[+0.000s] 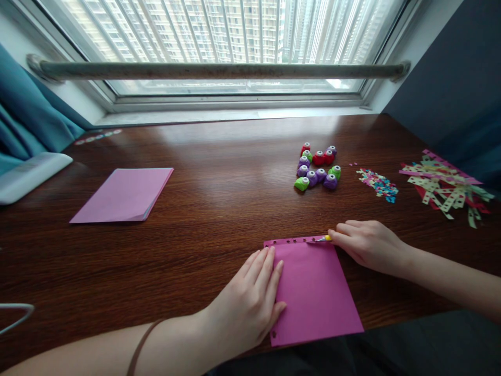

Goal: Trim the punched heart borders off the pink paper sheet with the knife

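Pink sheet lies at the near edge of a dark wood table, a little right of centre, one corner hanging just past the table's front. A row of small star holes runs along the sheet's far edge, and a few more show down its left side. The left hand lies flat and open on the sheet's left part, fingers spread, pinning it down without gripping anything. The right hand rests at the sheet's far right corner, its fingers closed on a small yellow cutter whose tip touches the punched edge; how much blade is out cannot be told.

By the look of it, the punched border is being trimmed off as a strip, with the cut only just started at the right end. The next move would call for a steady pull leftward along that edge while the flat hand keeps the sheet from sliding.

Beyond the sheet sit a cluster of small punches; right of those, a heap of confetti and a pile of punched strips. Well to the sheet's left lies a stack of pink paper.
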Demonstrator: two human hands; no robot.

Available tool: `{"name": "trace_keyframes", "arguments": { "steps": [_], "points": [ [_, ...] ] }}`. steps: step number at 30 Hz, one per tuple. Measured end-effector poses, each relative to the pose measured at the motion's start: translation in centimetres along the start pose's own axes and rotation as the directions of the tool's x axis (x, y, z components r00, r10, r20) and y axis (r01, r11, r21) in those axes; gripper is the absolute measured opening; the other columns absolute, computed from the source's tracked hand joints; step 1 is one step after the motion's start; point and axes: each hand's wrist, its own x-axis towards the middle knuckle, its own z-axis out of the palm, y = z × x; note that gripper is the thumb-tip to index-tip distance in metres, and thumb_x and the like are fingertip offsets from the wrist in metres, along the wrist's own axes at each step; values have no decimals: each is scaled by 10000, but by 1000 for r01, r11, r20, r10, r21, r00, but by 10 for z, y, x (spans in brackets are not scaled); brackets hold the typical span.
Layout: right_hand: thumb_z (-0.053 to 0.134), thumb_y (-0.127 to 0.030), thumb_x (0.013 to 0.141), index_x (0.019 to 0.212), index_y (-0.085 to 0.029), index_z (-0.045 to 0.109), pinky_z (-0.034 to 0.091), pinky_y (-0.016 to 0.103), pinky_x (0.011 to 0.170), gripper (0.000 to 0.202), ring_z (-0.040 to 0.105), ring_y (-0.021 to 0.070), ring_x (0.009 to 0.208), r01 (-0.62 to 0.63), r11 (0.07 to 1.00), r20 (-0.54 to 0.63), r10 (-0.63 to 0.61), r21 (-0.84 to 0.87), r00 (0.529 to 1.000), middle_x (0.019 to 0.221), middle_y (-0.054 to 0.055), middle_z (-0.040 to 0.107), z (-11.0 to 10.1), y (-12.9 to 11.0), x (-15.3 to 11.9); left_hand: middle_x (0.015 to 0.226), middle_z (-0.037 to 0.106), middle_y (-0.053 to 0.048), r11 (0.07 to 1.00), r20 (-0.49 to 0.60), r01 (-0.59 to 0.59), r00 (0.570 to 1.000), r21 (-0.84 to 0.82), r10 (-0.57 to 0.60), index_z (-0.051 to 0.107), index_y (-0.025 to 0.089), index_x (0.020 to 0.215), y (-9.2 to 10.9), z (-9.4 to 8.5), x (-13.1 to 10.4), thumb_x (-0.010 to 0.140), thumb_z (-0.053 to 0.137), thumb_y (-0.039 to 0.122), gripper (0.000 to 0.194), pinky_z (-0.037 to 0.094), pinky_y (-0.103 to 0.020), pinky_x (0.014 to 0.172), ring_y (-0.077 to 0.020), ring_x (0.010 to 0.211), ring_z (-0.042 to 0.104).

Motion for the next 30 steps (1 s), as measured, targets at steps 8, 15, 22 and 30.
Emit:
{"name": "trace_keyframes", "arguments": {
  "steps": [8, 15, 22, 30],
  "points": [
    [477, -155, 855, 979, -229, 495, 301, 285, 629, 145, 519, 147, 730, 10, 1000, -13, -10, -27, 1000, 807, -17, 542, 1, 6, -9, 1213, 509, -253, 1000, -5, 0, 1000, -2, 0, 514, 8, 1189, -1, 0, -2, 896, 401, 350, 464, 424, -451, 940, -374, 1148, 460],
    [450, -150, 864, 970, -214, 514, 308, 276, 617, 139, 515, 145, 707, 33, 998, -21, -34, -49, 999, 779, -5, 547, 1, 10, -10, 1209, 515, -248, 1000, -3, 9, 1000, -8, -9, 517, 12, 1187, 0, 1, 0, 897, 399, 352, 462, 424, -447, 939, -369, 1147, 463],
    [451, -151, 863, 973, -206, 518, 315, 279, 618, 140, 520, 147, 716, 40, 998, -21, -41, -41, 999, 792, -1, 553, 3, 14, -14, 1210, 516, -245, 1000, -1, 6, 1000, -8, -6, 516, 11, 1189, -1, 1, -1, 891, 407, 346, 461, 422, -442, 945, -364, 1146, 466],
    [448, -162, 870, 992, -199, 514, 332, 280, 628, 143, 532, 147, 729, 57, 997, -28, -59, -48, 998, 820, 4, 564, 6, 18, -18, 1210, 515, -245, 1000, -7, 5, 1000, 4, -5, 513, 13, 1191, 0, 0, -2, 888, 413, 348, 463, 414, -443, 946, -367, 1148, 463]
  ]
}}
